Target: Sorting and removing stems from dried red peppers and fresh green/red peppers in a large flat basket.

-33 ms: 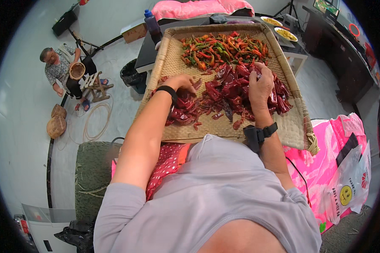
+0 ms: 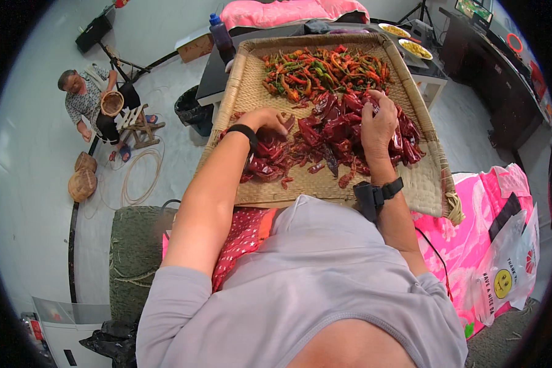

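A woven tray (image 2: 435,184) spans my lap, with mixed green, orange and red fresh chillies (image 2: 313,73) in the far part and dark red dried chillies (image 2: 325,138) nearer me. My left hand (image 2: 267,119) reaches into the left heap, fingers curled at a dried chilli piece, which it seems to grip. On the right, my right hand (image 2: 379,116) is over the larger heap, fingers bent and thumb apart, touching the chillies; whether it grips one is hidden. Loose red fragments lie between the two hands.
Another person (image 2: 92,107) sits at left with a small basket (image 2: 112,104). A bin (image 2: 190,110) stands left of a dark table (image 2: 435,73) bearing a bottle (image 2: 221,37) and yellow-food plates (image 2: 414,50). Pink bedding (image 2: 448,257) and a plastic bag (image 2: 509,264) are at right.
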### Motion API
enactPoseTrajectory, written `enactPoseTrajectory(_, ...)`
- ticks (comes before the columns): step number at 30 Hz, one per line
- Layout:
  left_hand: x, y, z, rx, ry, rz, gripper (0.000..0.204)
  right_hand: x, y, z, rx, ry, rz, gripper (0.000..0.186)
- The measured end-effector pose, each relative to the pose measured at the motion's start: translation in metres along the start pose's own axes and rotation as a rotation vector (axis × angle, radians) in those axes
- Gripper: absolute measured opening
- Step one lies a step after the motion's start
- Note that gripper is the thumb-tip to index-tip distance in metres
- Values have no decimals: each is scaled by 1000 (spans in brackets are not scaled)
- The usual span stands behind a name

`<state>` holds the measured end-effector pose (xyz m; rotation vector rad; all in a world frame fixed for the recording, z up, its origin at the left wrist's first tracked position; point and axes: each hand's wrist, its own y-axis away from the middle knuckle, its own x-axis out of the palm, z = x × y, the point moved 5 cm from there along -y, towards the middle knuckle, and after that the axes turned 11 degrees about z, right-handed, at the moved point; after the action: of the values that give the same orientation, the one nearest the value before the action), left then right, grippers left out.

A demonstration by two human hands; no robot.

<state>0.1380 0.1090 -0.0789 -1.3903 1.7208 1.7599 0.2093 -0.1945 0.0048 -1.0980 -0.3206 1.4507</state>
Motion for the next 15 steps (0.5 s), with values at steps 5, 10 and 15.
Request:
enactPoseTrajectory(5,7,14,-33,-67,-126,-324,31,5,3,1,-11,-84,58,20)
enactPoseTrajectory(10,9,16,-31,-25,-75,-193,38,10,3,7,-23,-98,109,18)
enactPoseTrajectory(15,8,25,-33,102,153,-336,29,11,4,8,-48,-119,118,16)
